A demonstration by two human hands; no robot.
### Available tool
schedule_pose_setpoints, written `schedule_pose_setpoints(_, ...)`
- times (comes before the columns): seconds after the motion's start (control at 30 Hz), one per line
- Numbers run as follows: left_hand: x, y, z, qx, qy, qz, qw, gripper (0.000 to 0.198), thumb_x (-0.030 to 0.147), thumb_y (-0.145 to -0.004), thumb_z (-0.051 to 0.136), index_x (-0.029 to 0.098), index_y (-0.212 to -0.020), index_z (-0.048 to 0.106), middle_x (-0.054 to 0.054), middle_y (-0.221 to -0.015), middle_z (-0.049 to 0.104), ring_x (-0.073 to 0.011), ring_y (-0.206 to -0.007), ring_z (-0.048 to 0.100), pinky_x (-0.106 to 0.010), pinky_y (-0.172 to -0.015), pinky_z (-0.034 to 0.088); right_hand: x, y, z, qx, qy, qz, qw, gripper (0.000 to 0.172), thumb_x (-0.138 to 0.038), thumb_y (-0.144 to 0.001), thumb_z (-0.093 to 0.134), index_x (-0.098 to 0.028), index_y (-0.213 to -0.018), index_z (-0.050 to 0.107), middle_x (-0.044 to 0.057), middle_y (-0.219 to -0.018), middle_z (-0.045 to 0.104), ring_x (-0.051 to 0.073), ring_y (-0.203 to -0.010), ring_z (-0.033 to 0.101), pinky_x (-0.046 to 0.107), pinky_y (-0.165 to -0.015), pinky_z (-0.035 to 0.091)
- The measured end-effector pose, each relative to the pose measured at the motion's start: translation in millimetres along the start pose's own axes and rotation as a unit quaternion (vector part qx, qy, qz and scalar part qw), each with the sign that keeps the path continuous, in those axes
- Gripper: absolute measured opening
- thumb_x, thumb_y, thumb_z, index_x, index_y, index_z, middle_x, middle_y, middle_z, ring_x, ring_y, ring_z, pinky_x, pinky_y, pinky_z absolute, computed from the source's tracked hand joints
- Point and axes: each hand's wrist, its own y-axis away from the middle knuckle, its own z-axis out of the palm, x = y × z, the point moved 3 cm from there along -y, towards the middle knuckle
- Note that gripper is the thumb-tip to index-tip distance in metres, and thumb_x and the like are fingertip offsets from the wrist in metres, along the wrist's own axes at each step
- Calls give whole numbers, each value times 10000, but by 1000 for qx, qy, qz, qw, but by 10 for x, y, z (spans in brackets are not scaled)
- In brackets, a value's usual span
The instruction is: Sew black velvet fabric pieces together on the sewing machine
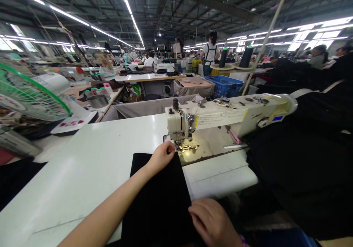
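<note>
Left hand (161,158) and right hand (211,223), well apart, rest on smooth black cloth (157,199), its top edge at a sewing machine (179,124) on the counter (68,173).

Black fabric panel (157,203) runs off the lower frame edge at 6 o'clock. Right hand (212,221) is cut off at 5 o'clock. Sewing machine (179,125) label (220,119) text, 12 o'clock, is too small to read.
</note>
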Motion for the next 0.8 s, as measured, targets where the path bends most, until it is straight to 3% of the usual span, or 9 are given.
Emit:
schedule_pose_setpoints(0.07,-41,-111,22,-4,-8,-31,999,33,158,-885,632,161,-864,607,12,-808,640,-139,-730,621,-303,-719,533,2,-52,4,1,19,14,1000,282,-28,-864,456,-200,-991,641,70,-841,714,223,-754,683,353,-682,571)
schedule_pose_setpoints(0.23,-102,-327,74,-17,-42,-86,995,227,361,-942,636,143,-1004,641,-18,-901,663,-142,-741,637,-318,-683,562,30,-147,19,34,17,1,999,295,-8,-852,460,-191,-1010,630,74,-950,729,229,-930,684,376,-830,568)
schedule_pose_setpoints(0.43,-115,-362,62,-12,-65,-91,994,198,338,-935,646,143,-968,639,2,-837,652,-127,-687,622,-295,-648,549,79,-131,39,38,18,-9,999,267,-14,-864,470,-167,-1008,634,77,-962,736,222,-943,690,370,-842,582)
schedule_pose_setpoints(0.57,-60,-340,20,26,-85,-66,994,75,170,-868,653,137,-927,619,-16,-786,652,-168,-715,635,-328,-693,546,81,-118,39,32,4,-4,999,298,-1,-847,464,-163,-1031,633,86,-983,734,219,-945,694,379,-859,594)
schedule_pose_setpoints(0.63,44,-196,-20,72,-106,-47,991,178,147,-840,646,126,-1012,607,-108,-974,679,-255,-939,650,-422,-839,541,79,-118,34,27,-2,0,1000,318,5,-838,459,-164,-1044,632,90,-995,736,220,-965,692,383,-878,596)
schedule_pose_setpoints(0.7,197,97,-51,112,-125,-21,986,303,199,-838,663,128,-1122,583,-179,-1205,624,-336,-1167,570,-521,-978,481,74,-119,25,23,-5,-2,1000,341,12,-825,454,-162,-1056,634,96,-1007,737,228,-991,689,391,-896,594)
schedule_pose_setpoints(0.77,363,502,-37,99,-130,35,986,288,248,-860,659,170,-1130,594,-146,-1224,627,-328,-1170,572,-518,-988,487,74,-121,13,24,-10,-3,1000,366,15,-803,448,-156,-1064,638,105,-1014,735,236,-1005,685,397,-901,594)
schedule_pose_setpoints(0.8,449,721,-3,61,-123,104,985,166,230,-896,605,198,-1059,619,-98,-1097,670,-282,-1038,629,-468,-908,538,76,-123,10,24,-12,-4,1000,382,16,-789,445,-152,-1070,641,110,-1017,735,238,-1005,685,397,-899,596)
